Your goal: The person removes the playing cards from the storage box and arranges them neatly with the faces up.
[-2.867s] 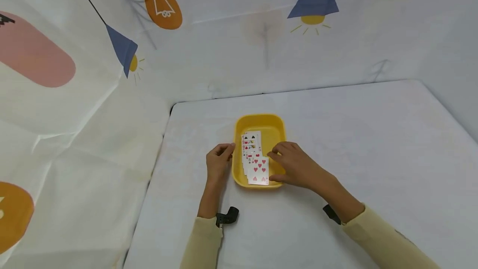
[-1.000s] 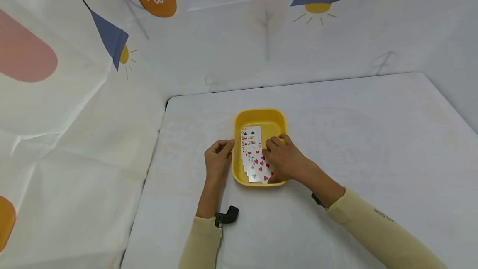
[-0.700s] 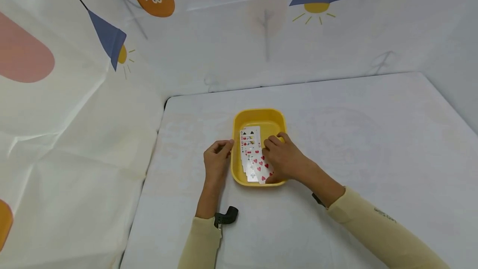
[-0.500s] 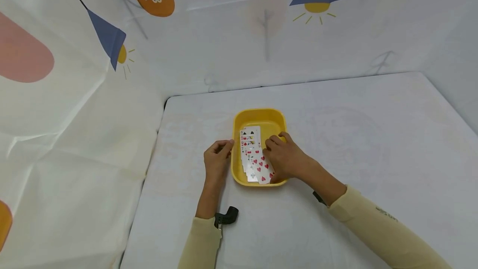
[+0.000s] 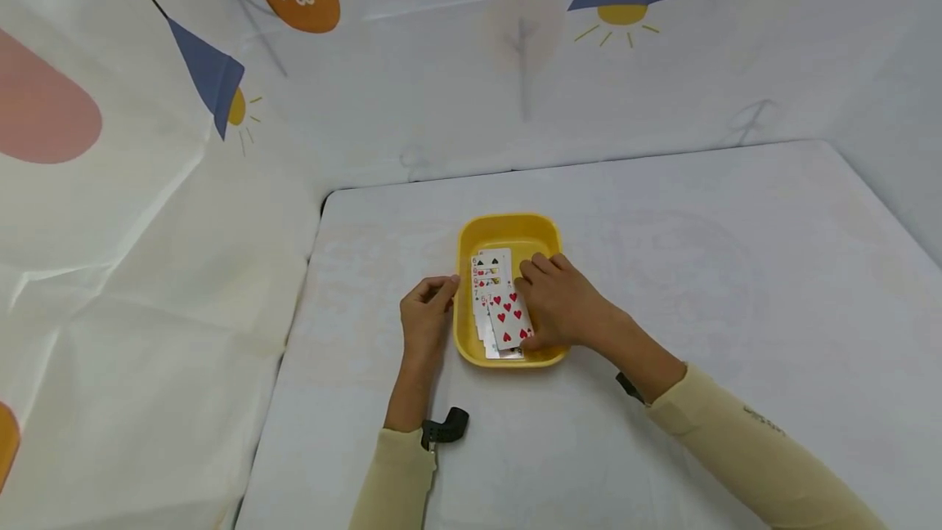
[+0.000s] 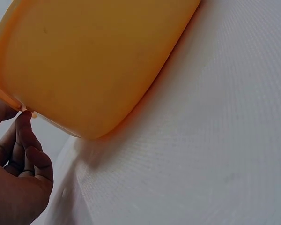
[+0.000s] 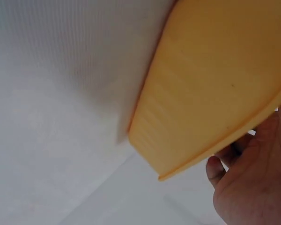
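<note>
Cards are lying fanned, face up, inside the yellow tray mid-table, and I am judging the gathering half done. My right hand is pinching the heart card on top; my left hand, fingers curled on the tray's rim, is steadying it.

White table, white fabric backdrop behind and left, printed with orange bulbs, blue lampshades, pink ovals

both hands lie forward, fingers loosely curled.
</note>
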